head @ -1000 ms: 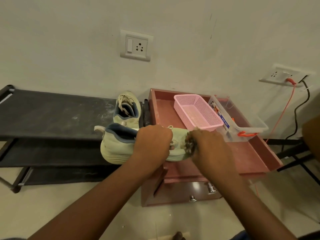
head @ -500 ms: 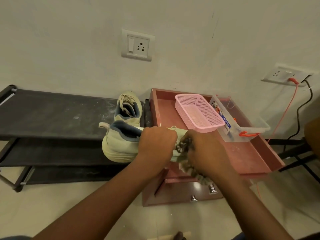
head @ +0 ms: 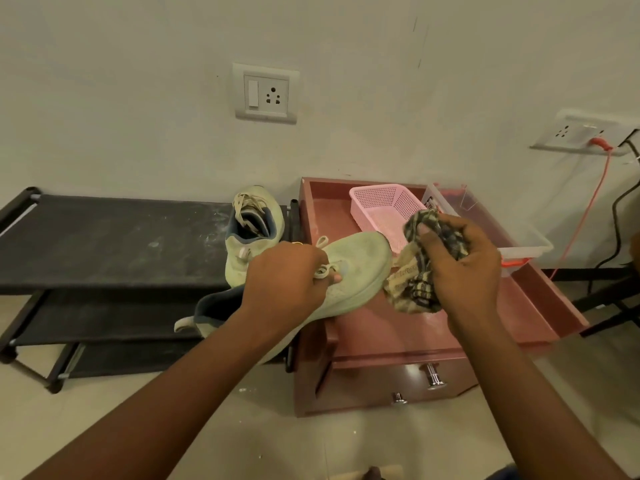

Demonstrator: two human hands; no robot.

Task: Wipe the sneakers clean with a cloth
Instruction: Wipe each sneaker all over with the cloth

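While the left hand grips one sneaker in its fingers and the right hand clutches the bunched cloth just beside its toe, wiping looks partway, the second sneaker waiting on the rack.

Nothing is legible. The cloth carries a printed strip too blurred to read. The label on the clear plastic box is mostly hidden.

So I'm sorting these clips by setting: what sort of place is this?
Probably a room in a home, perhaps an entryway: a black shoe rack with a sneaker on it stands against a plain wall, a reddish-brown drawer cabinet sits beside it, and a switch-and-socket plate is on the wall.
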